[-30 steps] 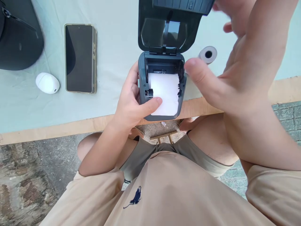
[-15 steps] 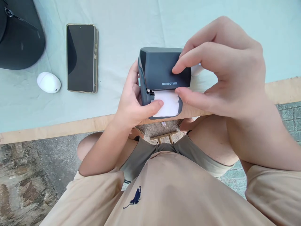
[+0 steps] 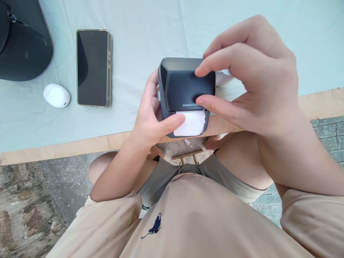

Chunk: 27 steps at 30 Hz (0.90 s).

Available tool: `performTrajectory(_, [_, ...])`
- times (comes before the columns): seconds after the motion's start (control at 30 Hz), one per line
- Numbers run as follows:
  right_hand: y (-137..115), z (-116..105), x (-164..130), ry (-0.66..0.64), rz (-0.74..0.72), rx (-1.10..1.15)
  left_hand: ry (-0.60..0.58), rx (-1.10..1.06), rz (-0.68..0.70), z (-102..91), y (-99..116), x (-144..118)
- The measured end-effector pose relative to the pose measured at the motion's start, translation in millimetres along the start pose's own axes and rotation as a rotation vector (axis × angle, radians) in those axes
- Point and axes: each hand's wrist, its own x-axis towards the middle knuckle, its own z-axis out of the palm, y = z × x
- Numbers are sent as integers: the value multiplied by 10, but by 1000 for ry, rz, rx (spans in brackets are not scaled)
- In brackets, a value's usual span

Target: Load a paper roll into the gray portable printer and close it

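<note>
Right hand [image 3: 249, 77] pressed printer lid [image 3: 185, 84] shut over paper [image 3: 191, 123]

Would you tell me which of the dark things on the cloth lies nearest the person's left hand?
The grey label printer: the left hand grips its side. The phone and the black cap lie untouched farther left.

A wooden table [image 3: 67, 145], covered by a pale green cloth [image 3: 139, 32] that stops short of its near edge, carries a dark printer [image 3: 182, 82] at that edge. To the left lie a phone [image 3: 92, 68], face up, a white oval case [image 3: 56, 95] just beside it, and a black cap [image 3: 23, 43] at the far corner.
</note>
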Motion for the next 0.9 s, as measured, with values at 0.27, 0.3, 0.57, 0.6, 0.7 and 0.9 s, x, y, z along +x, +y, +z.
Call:
performTrajectory(0.27, [-92,-23,32,-91,24,50,24,-71,-15,118,36,-1])
performTrajectory(0.3, [-100,-20,37,-93,36,42,22,-52,-35,137,58,-9])
performTrajectory(0.57, [-116,-1,55,-143,87,6,-67,-70,97,75,-14,-24])
performTrajectory(0.6, [-107,3,48,-139,77,-9,-70,-72,110,63,-41,-21])
performTrajectory(0.7, [-53,22,18,-77,3,-47,-13,-90,108,61,-82,-5])
performTrajectory(0.9, [41,55,-30,148,-93,-60,51,-159,61,91,-58,45])
